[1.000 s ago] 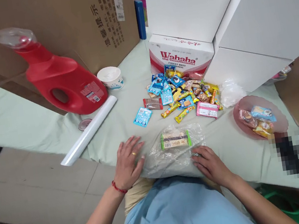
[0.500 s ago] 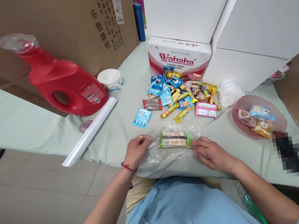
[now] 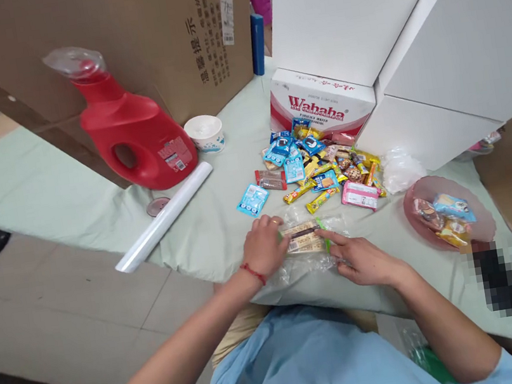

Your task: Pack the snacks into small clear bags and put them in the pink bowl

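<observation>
A snack bar with green ends (image 3: 302, 238) lies on a sheet of clear plastic wrap (image 3: 312, 265) near the table's front edge. My left hand (image 3: 264, 247), with a red string at the wrist, grips the bar's left end through the wrap. My right hand (image 3: 359, 258) presses on the wrap at the bar's right end, index finger stretched along it. Both hands touch the wrap.
A pile of small wrapped snacks (image 3: 316, 163) lies behind the bar, before a Wahaha carton (image 3: 322, 102). A pink plate (image 3: 477, 210) with snacks sits at right. A wrap roll (image 3: 163, 217), red detergent jug (image 3: 137, 139) and paper cup (image 3: 204, 132) stand at left; white boxes (image 3: 450, 41) behind.
Both hands have moved from the wrap's near edge up to the bar's ends, folding the wrap around it. My left hand has closed on the bar. The view shifted.
</observation>
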`<move>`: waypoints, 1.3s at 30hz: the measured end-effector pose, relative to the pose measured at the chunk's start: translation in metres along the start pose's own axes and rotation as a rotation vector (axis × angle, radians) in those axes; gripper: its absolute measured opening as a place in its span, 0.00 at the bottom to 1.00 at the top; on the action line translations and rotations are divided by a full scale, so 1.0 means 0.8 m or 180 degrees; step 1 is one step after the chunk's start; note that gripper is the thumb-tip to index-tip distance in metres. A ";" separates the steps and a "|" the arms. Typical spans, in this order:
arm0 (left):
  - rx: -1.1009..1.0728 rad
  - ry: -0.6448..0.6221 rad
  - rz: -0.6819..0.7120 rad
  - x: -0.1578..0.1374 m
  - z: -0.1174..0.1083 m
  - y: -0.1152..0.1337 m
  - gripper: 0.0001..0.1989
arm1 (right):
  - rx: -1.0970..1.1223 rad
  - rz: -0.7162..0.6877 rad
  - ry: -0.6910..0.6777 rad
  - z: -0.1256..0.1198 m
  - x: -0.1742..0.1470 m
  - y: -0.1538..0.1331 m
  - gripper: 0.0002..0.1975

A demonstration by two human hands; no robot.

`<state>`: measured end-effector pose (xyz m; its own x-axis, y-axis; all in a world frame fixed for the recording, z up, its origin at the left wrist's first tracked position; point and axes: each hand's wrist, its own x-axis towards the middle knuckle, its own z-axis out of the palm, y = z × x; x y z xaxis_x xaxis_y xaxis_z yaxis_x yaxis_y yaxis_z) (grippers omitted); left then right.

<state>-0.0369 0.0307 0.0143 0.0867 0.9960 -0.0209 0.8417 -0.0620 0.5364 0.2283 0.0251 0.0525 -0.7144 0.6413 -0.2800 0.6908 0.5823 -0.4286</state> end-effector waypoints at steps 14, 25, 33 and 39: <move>0.0058 0.1322 0.0373 -0.015 -0.017 -0.085 0.18 | 0.1122 -0.0159 0.0435 -0.033 0.025 0.035 0.25; 0.0303 -0.0074 0.1380 -0.040 -0.009 -0.118 0.27 | -0.0251 -0.0193 0.0214 -0.013 0.090 0.007 0.29; -0.0147 -0.0089 0.1328 -0.066 -0.012 -0.136 0.28 | -0.0171 -0.0059 0.0240 -0.001 0.065 0.006 0.28; -0.0367 0.0262 0.0731 -0.060 -0.001 -0.110 0.13 | 0.0545 -0.0180 0.1149 0.009 0.004 0.020 0.22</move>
<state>-0.1155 -0.0119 -0.0314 0.2210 0.9588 0.1785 0.7382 -0.2840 0.6118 0.2364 0.0331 0.0383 -0.6444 0.7627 0.0549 0.6010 0.5496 -0.5803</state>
